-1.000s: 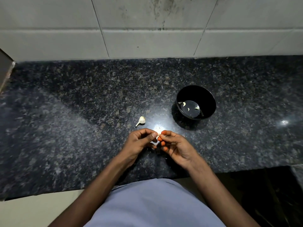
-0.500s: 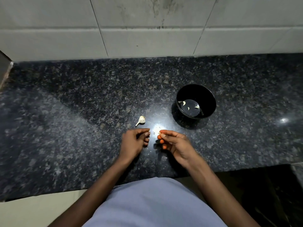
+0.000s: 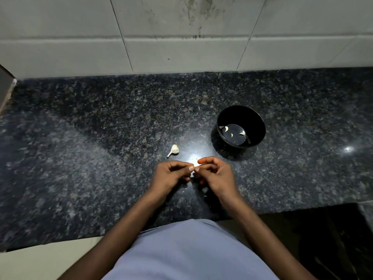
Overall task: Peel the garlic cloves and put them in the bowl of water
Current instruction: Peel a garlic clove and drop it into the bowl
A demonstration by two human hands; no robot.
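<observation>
A dark speckled granite surface [image 3: 101,158] runs below a pale tiled wall [image 3: 181,53]. Over its near edge the left hand [image 3: 171,176] and right hand [image 3: 217,174] meet fingertip to fingertip, each grip pinched on a small pale garlic clove [image 3: 193,172], mostly hidden between them. The clove looks light, firm and slippery once bared; its papery skin likely tears best from the tip. A round black bowl of water [image 3: 260,126] with peeled cloves stands beyond the right hand; a small white garlic piece with stem [image 3: 174,149] lies near
</observation>
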